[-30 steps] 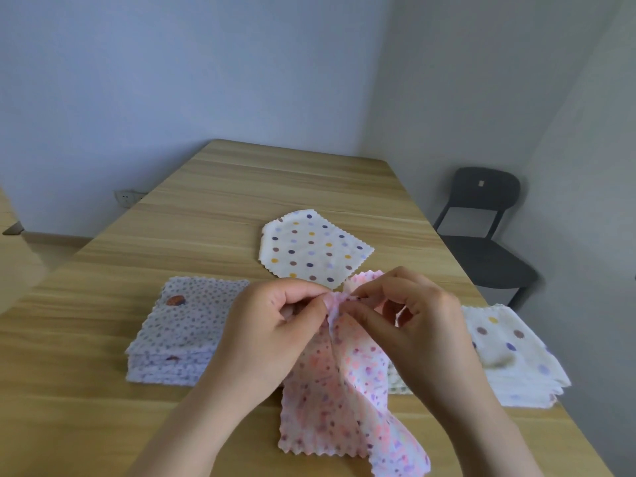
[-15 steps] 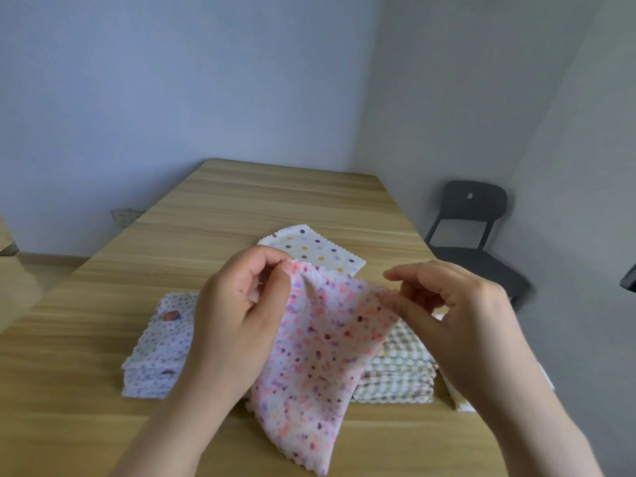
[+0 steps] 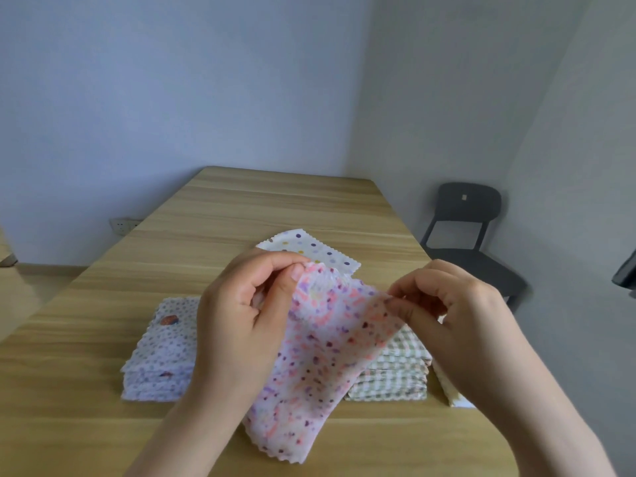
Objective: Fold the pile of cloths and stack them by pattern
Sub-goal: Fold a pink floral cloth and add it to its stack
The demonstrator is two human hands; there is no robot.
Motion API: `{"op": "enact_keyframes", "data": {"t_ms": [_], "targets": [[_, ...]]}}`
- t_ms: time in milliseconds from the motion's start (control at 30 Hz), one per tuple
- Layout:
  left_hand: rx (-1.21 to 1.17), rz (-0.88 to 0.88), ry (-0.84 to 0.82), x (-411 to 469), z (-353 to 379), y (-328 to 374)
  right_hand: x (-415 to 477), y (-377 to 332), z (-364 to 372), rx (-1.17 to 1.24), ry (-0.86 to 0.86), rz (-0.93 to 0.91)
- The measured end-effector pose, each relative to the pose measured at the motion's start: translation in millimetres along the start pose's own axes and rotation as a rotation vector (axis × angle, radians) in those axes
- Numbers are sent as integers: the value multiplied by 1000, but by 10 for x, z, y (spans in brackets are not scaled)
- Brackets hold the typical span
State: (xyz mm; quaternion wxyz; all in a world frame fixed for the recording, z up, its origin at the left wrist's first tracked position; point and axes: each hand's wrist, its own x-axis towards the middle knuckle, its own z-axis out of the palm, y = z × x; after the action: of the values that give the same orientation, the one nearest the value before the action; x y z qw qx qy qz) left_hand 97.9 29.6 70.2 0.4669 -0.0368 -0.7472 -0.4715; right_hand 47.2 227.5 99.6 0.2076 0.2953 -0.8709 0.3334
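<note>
Drawn apart since one second ago: left hand (image 3: 237, 315) and right hand (image 3: 464, 315), then close together on a bunched top edge, now with that edge stretched between them. Uncovered by this, behind the cloth: checked stack (image 3: 395, 376).

At far left, on table (image 3: 275, 201), lilac dotted stack (image 3: 161, 356), its right side hidden behind the left wrist. Next, left hand, thumb and curled forefinger pinching the upper left corner of pink dotted cloth (image 3: 320, 356); other fingers folded behind, hard to see. Cloth held up over the near part of the table, in front of both stacks. Top edge sloping slightly down to the right; long axis running from that edge down toward the viewer, lowest zigzag corner pointing down. Impossible to tell whether this corner touches the table. Print blurred near the top. Behind, polka-dot cloth (image 3: 309, 247) flat on the table, near half covered by hands and cloth. Further right, right hand pinching the upper right corner between thumb and fingertips, remaining fingers curled. Below it, checked stack, left part hidden by the pink cloth. Beside that, pale cloth (image 3: 447, 390), mostly hidden by the right forearm, pattern not readable. Dark chair (image 3: 464, 235) near the wall.
</note>
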Motion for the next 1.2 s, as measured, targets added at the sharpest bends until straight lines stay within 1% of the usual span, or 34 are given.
{"op": "enact_keyframes", "data": {"t_ms": [133,200,267,367,467,600,700,833,1067,1200], "targets": [[-26,19,-43,-47,93,53,-44,-58,-25,10,-3,42],[-44,20,-78,-84,169,93,-67,-132,4,76,-24,43],[-101,-16,-95,-113,233,130,-73,-200,57,159,-36,60],[-208,-79,-94,-128,297,166,-66,-205,113,266,2,105],[-273,-116,-119,-144,324,170,-60,-187,121,258,36,112],[-304,-245,-201,-232,276,51,-54,-157,88,198,98,92],[-320,-291,-273,-326,216,-55,-37,-131,37,190,115,87],[-345,-347,-318,-418,178,-135,-11,-107,-3,182,140,84],[-324,-352,-323,-514,180,-226,-11,-86,-30,124,145,80],[-309,-386,-345,-553,191,-262,-6,-84,-44,134,146,78]]}}
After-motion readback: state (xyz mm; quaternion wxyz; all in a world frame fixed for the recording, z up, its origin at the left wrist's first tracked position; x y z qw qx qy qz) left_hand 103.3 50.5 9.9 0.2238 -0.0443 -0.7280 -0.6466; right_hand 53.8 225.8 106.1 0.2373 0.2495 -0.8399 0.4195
